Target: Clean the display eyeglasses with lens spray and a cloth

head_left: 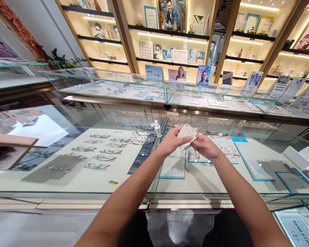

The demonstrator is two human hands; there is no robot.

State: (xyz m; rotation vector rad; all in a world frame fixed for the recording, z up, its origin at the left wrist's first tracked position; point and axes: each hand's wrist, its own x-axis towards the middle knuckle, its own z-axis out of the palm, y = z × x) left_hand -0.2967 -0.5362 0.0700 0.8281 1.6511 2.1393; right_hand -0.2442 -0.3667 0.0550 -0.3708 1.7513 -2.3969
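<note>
My left hand (172,140) is closed around a beige cleaning cloth (186,136), its thumb pressed on the folded fabric. At the cloth's right edge, the fingers of my right hand (205,146) pinch what looks like a thin-rimmed pair of eyeglasses. The cloth and my fingers cover most of that pair. Both hands are above a glass display counter. A small white spray bottle (157,128) stands upright on the glass, just left of my left hand.
Rows of eyeglasses (100,158) lie inside the counter under its glass top (134,185). White boxes (300,157) stand at the right. Behind is a second glass showcase (113,90) with upright display cards (203,74), then lit wall shelves (170,32).
</note>
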